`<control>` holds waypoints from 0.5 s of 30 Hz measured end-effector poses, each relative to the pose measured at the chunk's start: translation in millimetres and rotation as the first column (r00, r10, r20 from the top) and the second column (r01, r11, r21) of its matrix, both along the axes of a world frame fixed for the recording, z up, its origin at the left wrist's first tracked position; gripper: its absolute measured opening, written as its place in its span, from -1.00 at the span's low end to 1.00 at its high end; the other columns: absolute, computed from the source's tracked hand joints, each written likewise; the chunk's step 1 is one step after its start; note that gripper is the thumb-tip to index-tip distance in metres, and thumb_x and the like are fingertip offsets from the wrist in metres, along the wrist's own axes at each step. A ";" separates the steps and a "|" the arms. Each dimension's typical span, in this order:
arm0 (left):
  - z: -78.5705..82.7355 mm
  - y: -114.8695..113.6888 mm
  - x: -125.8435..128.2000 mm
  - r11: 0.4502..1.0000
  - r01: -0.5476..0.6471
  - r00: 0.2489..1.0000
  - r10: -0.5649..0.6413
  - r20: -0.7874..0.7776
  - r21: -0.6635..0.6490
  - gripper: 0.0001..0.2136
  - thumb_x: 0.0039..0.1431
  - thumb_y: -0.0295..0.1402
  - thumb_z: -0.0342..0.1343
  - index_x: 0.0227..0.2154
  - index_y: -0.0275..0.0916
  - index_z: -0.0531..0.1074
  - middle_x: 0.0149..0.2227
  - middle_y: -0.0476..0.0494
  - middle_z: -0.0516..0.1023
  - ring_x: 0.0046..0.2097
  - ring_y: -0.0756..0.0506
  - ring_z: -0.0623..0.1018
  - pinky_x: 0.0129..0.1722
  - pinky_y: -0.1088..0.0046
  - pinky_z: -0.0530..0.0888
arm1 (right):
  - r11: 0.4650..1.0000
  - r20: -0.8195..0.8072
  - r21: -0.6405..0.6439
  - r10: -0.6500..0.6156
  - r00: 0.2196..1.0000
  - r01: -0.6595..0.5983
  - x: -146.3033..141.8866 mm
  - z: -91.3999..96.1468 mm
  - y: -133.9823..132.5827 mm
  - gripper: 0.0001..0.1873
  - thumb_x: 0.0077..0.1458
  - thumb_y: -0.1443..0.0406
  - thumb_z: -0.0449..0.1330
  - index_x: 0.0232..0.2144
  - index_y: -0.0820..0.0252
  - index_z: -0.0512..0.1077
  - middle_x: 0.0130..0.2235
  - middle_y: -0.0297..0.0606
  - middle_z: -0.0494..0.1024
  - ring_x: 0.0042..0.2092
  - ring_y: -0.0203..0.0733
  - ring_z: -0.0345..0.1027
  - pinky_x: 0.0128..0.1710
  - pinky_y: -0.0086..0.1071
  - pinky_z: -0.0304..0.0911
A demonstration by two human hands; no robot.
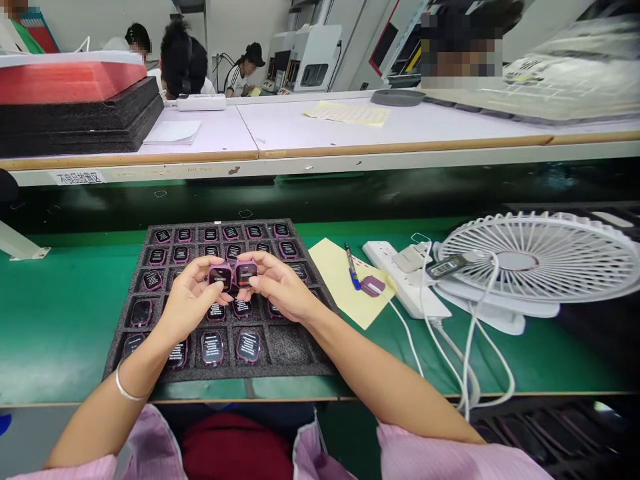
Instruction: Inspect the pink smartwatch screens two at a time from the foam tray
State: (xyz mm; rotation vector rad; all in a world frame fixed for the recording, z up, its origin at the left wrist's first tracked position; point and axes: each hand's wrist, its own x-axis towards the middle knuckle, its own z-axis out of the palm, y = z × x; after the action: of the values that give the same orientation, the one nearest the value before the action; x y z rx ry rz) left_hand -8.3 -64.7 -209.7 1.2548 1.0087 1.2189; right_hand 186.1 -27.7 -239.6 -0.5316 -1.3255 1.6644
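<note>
A black foam tray (287, 347) lies on the green mat and holds several small purple watch bodies in its pockets. Over its middle, my left hand (189, 298) pinches one purple watch body (221, 275) with its dark screen facing me. Right beside it, my right hand (280, 283) grips a second purple watch body (245, 272). The two pieces are held side by side, nearly touching. One pocket at the tray's front right is empty.
A yellow sheet (340, 283) with a blue pen (353, 267) and a loose purple piece (373, 286) lies right of the tray. Further right are a white power strip (400, 290), cables and a white fan (543, 260). Several people sit behind the raised white bench (310, 130).
</note>
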 end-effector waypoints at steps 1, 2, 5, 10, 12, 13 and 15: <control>-0.5 0.2 0.0 1.000 -0.002 1.000 0.002 -0.004 -0.001 -0.63 0.07 -0.34 0.28 -0.06 -0.25 0.39 -0.12 -0.12 0.56 -0.44 0.00 0.64 -0.38 0.45 0.63 | 1.000 0.006 -0.001 -0.005 1.000 0.005 -0.4 -0.4 0.2 -0.64 0.14 0.30 0.30 0.00 0.13 0.40 -0.21 -0.32 0.56 -0.37 -0.28 0.55 -0.34 -0.36 0.48; -1.0 0.4 0.0 1.000 -0.003 1.000 0.003 -0.007 -0.003 -0.64 0.08 -0.33 0.28 -0.06 -0.25 0.39 -0.12 -0.13 0.56 -0.44 0.00 0.64 -0.39 0.45 0.63 | 1.000 0.014 -0.001 -0.011 1.000 0.011 -0.8 -0.7 0.5 -0.65 0.15 0.28 0.31 -0.01 0.13 0.40 -0.22 -0.32 0.55 -0.38 -0.29 0.54 -0.36 -0.37 0.48; -2.4 1.0 0.0 1.000 -0.004 1.000 0.004 -0.009 -0.006 -0.67 0.09 -0.32 0.27 -0.08 -0.26 0.41 -0.17 -0.10 0.58 -0.46 -0.01 0.64 -0.41 0.47 0.62 | 1.000 0.039 0.005 -0.030 0.999 0.030 -1.8 -1.5 1.3 -0.66 0.16 0.25 0.32 -0.03 0.14 0.40 -0.26 -0.34 0.55 -0.42 -0.32 0.52 -0.41 -0.41 0.46; -2.0 0.5 -0.6 1.000 0.002 1.000 -0.002 -0.003 -0.012 -0.66 0.08 -0.33 0.27 -0.07 -0.25 0.42 -0.18 -0.09 0.60 -0.44 -0.03 0.66 -0.38 0.43 0.63 | 0.999 0.041 0.022 -0.030 0.999 0.029 -0.7 0.6 0.0 -0.63 0.11 0.27 0.35 -0.04 0.15 0.41 -0.27 -0.35 0.54 -0.43 -0.31 0.52 -0.42 -0.42 0.44; -1.4 0.2 -0.8 1.000 0.003 1.000 -0.003 -0.001 -0.020 -0.67 0.08 -0.34 0.26 -0.08 -0.25 0.43 -0.22 -0.07 0.60 -0.44 -0.04 0.66 -0.38 0.43 0.63 | 0.999 0.037 0.023 -0.032 0.999 0.031 -0.4 0.8 -0.8 -0.61 0.08 0.30 0.35 -0.03 0.15 0.41 -0.27 -0.34 0.54 -0.42 -0.30 0.52 -0.42 -0.41 0.44; -1.2 0.2 -0.9 1.000 0.002 1.000 -0.002 -0.001 -0.024 -0.67 0.07 -0.35 0.26 -0.08 -0.25 0.43 -0.23 -0.07 0.60 -0.44 -0.04 0.66 -0.38 0.43 0.63 | 0.999 0.037 0.022 -0.034 0.999 0.033 -0.5 0.2 -0.7 -0.61 0.07 0.32 0.34 -0.03 0.15 0.41 -0.27 -0.34 0.54 -0.42 -0.30 0.52 -0.42 -0.41 0.44; -1.2 0.5 -0.9 0.999 0.001 1.000 -0.001 -0.001 -0.032 -0.66 0.07 -0.35 0.25 -0.07 -0.25 0.43 -0.22 -0.08 0.60 -0.44 -0.05 0.65 -0.38 0.41 0.63 | 0.999 0.039 0.019 -0.036 0.999 0.036 -1.4 -1.4 0.3 -0.61 0.06 0.34 0.33 -0.03 0.14 0.41 -0.27 -0.34 0.54 -0.42 -0.30 0.52 -0.41 -0.41 0.44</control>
State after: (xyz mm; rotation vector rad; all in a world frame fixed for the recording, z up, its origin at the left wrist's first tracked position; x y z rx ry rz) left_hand -9.3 -64.2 -210.9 1.2313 1.0247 1.1967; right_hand 184.6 -27.5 -241.0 -0.5767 -1.3502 1.6188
